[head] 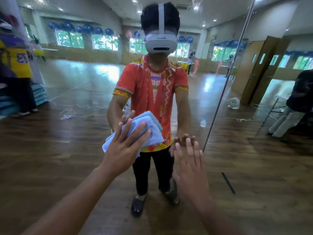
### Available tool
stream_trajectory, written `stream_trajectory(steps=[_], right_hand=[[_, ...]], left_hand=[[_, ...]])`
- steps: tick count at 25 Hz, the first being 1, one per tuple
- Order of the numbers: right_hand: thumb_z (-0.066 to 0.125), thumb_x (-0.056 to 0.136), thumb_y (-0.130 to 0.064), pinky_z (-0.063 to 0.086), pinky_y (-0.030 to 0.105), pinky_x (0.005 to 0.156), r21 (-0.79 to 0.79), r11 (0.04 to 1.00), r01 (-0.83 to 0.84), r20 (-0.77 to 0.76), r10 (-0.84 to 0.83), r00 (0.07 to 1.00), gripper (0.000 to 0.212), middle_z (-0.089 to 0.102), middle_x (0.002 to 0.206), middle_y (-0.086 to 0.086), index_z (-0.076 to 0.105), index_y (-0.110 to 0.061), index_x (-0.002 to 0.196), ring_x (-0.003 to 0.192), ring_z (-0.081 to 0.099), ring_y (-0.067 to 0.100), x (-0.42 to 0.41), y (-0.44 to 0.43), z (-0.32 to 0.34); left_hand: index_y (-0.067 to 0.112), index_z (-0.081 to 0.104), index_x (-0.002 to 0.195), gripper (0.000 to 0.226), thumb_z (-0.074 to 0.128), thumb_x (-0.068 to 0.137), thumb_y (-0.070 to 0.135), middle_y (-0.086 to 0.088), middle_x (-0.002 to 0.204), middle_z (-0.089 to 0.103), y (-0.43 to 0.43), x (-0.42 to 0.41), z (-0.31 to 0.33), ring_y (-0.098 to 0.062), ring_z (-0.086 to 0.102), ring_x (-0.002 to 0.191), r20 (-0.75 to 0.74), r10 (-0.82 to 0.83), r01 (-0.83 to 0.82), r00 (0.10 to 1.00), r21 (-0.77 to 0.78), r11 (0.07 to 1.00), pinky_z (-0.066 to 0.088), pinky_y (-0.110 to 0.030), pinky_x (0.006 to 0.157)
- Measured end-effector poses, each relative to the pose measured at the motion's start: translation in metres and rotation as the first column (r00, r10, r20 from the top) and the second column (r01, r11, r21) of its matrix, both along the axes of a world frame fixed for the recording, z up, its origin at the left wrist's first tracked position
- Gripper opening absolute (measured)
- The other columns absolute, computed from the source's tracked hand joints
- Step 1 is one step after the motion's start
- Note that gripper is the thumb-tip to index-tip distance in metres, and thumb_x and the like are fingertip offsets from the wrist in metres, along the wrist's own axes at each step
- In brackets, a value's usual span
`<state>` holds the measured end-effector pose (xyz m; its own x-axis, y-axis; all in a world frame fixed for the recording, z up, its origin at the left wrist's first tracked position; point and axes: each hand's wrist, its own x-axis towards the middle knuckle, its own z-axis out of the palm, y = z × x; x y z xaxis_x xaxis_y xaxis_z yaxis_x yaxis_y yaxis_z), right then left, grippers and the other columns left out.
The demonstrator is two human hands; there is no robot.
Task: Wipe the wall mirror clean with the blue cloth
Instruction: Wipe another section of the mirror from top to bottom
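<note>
Mirror (67, 150): left hand (125, 146), fingers flat, is pressing cloth (152, 131) onto it. Right hand (191, 167), open, is reaching alongside left; bare skin risking fresh smudges.

This is a big hall for dance or gatherings, not a home: a wall mirror (71, 78) made of large panels covers the wall and shows a wide wooden floor (50, 146). In the reflection a row of windows (105, 42) runs along the far wall, blue balloons (88, 28) hang above them (as for a party), and small round lights (135, 1) sit in the ceiling. Tall wooden doors (264, 68) and a small white fan (234, 102) on the floor are at the right side.
</note>
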<state>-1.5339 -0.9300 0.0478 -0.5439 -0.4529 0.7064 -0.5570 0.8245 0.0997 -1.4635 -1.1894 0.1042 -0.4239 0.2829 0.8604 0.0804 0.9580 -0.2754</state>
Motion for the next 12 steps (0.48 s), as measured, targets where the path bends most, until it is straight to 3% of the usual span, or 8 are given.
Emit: stream_trajectory(steps=[5, 12], right_hand=[[0.071, 0.078, -0.033, 0.027, 0.057, 0.12, -0.041, 0.999, 0.011, -0.076, -0.015, 0.997, 0.095, 0.014, 0.169, 0.017, 0.027, -0.02, 0.161, 0.156, 0.013, 0.039, -0.006, -0.019, 0.044], [0.072, 0.075, -0.031, 0.03, 0.058, 0.119, -0.014, 0.999, -0.031, -0.134, 0.029, 0.991, 0.099, 0.013, 0.17, 0.015, 0.026, -0.021, 0.162, 0.156, 0.013, 0.038, -0.016, -0.013, 0.05]], left_hand=[[0.005, 0.05, 0.144, 0.053, 0.028, 0.097, -0.005, -0.01, 0.154, 0.044, -0.008, 0.0, 0.007, -0.04, 0.016, 0.152, 0.009, -0.038, 0.038, 0.999, -0.003, 0.999, 0.026, -0.057, 0.118], [0.005, 0.048, 0.145, 0.051, 0.028, 0.099, -0.005, -0.011, 0.154, 0.043, 0.005, 0.004, 0.013, -0.041, 0.029, 0.147, -0.027, 0.023, -0.022, 0.999, 0.061, 0.998, 0.031, -0.057, 0.117]])
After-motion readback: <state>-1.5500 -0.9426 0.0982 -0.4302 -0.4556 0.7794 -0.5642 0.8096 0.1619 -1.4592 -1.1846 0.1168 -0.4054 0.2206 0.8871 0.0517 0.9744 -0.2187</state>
